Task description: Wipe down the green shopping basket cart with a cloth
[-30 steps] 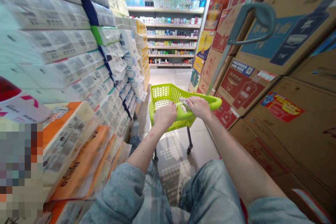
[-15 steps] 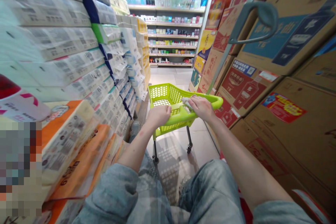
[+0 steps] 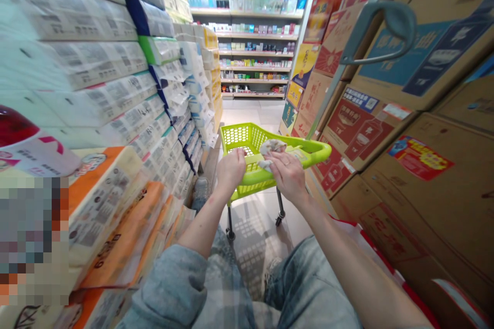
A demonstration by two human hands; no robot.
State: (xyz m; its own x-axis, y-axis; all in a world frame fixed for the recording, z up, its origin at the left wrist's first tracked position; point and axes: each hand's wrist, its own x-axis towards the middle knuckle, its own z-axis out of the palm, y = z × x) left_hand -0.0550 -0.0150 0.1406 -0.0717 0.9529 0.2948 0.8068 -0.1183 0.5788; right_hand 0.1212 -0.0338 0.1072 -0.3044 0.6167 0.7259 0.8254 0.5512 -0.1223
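The left hand gripped the cart at left; the right hand, clutching a cloth, had shifted nearer, leftward.

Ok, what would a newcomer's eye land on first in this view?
Most likely the bright lime-green plastic mesh-sided cart at the centre, with the left hand gripping its near edge and the right hand holding a crumpled whitish cloth against it. Next, perhaps, the looped grey handle at upper right, before stacked brown cardboard cartons.

Cart between packs, left, and cartons, right; shelves beyond.
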